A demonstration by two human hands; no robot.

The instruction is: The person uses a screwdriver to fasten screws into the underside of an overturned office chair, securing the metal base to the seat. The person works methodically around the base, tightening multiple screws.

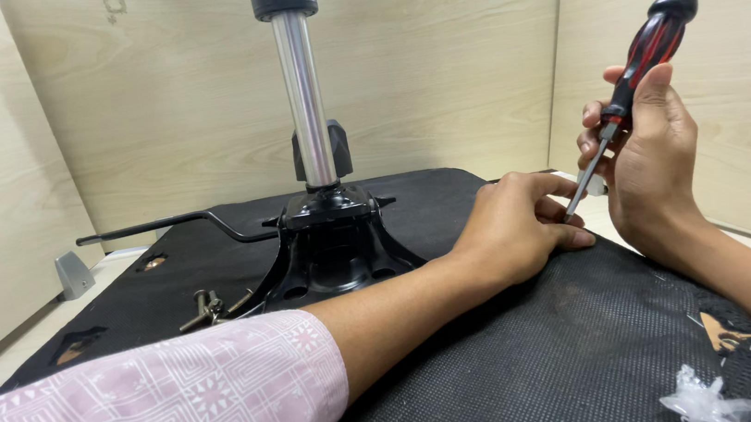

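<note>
On seat base point(521, 354): left hand point(513, 234) rests, fingers curled, pinching screwdriver point(632, 86) tip; right hand point(650, 163) closed around its shaft. Gas cylinder point(303, 98) stands upright behind.

My right hand point(645, 164) gripped a red-and-black screwdriver point(637, 86), its tip meeting my left hand point(517, 229) on the black seat underside point(521, 354), at three o'clock from the chrome column point(303, 98).

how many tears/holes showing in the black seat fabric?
3. One on the seat underside at far left near the lever, one at the left front edge, one at right near the plastic bag. Arms may hide more.
</note>
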